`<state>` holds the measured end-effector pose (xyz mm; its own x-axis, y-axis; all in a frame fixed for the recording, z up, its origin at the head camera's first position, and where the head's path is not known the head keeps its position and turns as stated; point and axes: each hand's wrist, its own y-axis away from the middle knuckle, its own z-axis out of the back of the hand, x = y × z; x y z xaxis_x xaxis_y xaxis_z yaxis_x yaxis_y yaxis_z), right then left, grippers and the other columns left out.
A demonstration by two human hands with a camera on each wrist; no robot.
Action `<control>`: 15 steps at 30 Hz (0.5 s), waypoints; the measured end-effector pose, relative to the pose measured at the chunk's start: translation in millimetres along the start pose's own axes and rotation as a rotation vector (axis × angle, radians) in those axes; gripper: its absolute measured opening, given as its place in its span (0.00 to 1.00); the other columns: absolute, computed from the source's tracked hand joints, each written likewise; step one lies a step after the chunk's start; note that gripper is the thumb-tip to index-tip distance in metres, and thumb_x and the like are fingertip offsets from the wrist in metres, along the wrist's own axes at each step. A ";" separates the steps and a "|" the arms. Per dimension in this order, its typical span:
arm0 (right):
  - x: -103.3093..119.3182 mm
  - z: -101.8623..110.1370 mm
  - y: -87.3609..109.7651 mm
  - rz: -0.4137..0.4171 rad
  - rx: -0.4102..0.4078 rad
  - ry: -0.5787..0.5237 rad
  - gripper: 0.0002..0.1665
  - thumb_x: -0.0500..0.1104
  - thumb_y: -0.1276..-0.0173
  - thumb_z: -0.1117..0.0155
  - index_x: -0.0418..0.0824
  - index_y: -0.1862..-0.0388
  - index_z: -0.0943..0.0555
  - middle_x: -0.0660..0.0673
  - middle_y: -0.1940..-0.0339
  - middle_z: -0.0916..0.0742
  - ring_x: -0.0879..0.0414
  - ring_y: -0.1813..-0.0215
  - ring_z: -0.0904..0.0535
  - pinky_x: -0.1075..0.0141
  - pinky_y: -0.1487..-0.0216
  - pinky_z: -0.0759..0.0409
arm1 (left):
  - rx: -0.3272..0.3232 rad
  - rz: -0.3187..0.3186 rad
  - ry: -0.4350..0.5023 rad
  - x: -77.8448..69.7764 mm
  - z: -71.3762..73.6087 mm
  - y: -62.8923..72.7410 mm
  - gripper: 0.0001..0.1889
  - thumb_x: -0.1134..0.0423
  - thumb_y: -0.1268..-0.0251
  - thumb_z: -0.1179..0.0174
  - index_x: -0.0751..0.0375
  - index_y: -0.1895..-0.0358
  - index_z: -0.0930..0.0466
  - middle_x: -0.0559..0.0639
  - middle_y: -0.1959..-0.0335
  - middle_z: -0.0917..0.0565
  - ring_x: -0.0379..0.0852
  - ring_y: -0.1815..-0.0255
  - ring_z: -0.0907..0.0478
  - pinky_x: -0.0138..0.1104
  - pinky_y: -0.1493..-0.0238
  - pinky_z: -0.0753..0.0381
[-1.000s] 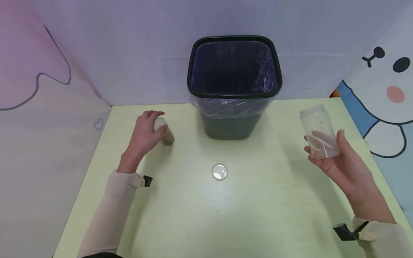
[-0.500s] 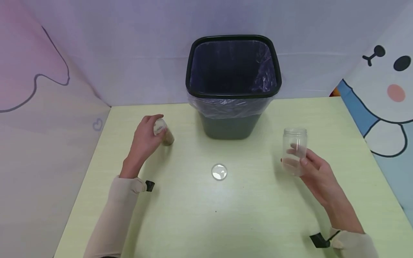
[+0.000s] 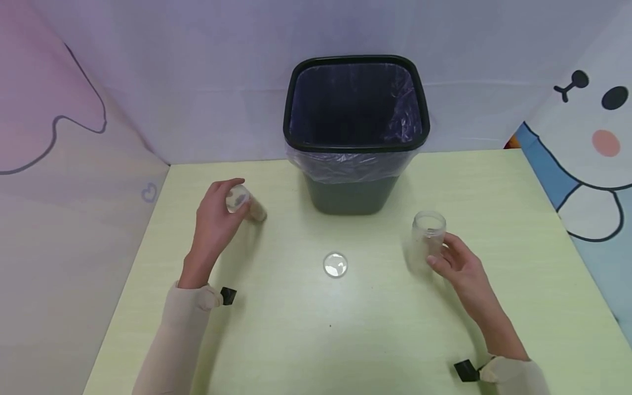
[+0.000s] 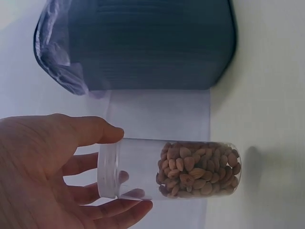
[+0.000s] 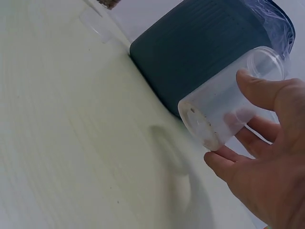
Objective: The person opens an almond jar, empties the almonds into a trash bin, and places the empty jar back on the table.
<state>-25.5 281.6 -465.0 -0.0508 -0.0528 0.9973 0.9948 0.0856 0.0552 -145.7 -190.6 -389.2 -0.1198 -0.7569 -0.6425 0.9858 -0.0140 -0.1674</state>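
As the nut jar (image 4: 148, 162) at left is gripped by the left hand (image 3: 213, 222), the right hand (image 3: 466, 271) grasps a clear jar (image 5: 224, 100) at right.
Between them, nearer, I see a round clear disc (image 3: 336, 265) on pale table (image 3: 375, 318); lined bin (image 3: 353, 197) far middle.

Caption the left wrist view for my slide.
Left hand gripping a clear jar at its lidded end, brown nuts inside, a dark bin nearby.
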 end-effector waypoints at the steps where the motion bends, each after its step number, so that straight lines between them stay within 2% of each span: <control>1: -0.7 -0.8 -0.1 0.014 -0.005 0.013 0.32 0.33 0.22 0.39 0.44 0.22 0.32 0.61 0.27 0.26 0.77 0.32 0.26 0.82 0.41 0.22 | -0.012 -0.005 0.002 -2.2 0.8 2.2 0.25 0.63 0.28 0.36 0.56 0.29 0.24 0.63 0.32 0.24 0.63 0.37 0.23 0.55 0.43 0.24; 4: -3.1 -2.5 -1.8 0.057 -0.018 0.030 0.33 0.31 0.24 0.38 0.39 0.22 0.32 0.58 0.27 0.25 0.75 0.31 0.26 0.82 0.38 0.23 | -0.049 -0.021 0.019 -8.8 1.9 8.5 0.25 0.63 0.30 0.35 0.55 0.30 0.22 0.62 0.35 0.21 0.59 0.44 0.22 0.46 0.51 0.25; 8: -5.7 -2.8 -4.7 0.096 -0.039 0.062 0.33 0.29 0.25 0.36 0.35 0.23 0.32 0.54 0.27 0.23 0.74 0.30 0.26 0.82 0.37 0.24 | -0.087 -0.053 0.061 -20.1 1.7 17.3 0.24 0.64 0.31 0.33 0.55 0.32 0.20 0.59 0.38 0.19 0.55 0.50 0.21 0.39 0.56 0.26; 12: -9.1 -3.2 -7.4 0.090 -0.056 0.101 0.34 0.30 0.26 0.35 0.34 0.23 0.33 0.52 0.26 0.24 0.77 0.31 0.27 0.83 0.36 0.26 | -0.102 -0.083 0.097 -30.3 0.0 25.1 0.23 0.65 0.32 0.32 0.54 0.34 0.19 0.57 0.41 0.18 0.54 0.48 0.19 0.43 0.55 0.21; 15: -11.9 -4.8 -9.7 0.065 -0.054 0.114 0.36 0.31 0.25 0.35 0.34 0.22 0.35 0.43 0.23 0.27 0.77 0.31 0.28 0.83 0.36 0.26 | -0.096 -0.094 0.115 -35.9 -1.0 30.4 0.23 0.65 0.33 0.31 0.52 0.34 0.19 0.54 0.42 0.17 0.52 0.46 0.18 0.46 0.53 0.18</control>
<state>-34.1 276.6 -477.7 0.0209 -0.1615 0.9866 0.9991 0.0391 -0.0148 -111.5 -163.3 -371.9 -0.2287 -0.6752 -0.7013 0.9546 -0.0143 -0.2975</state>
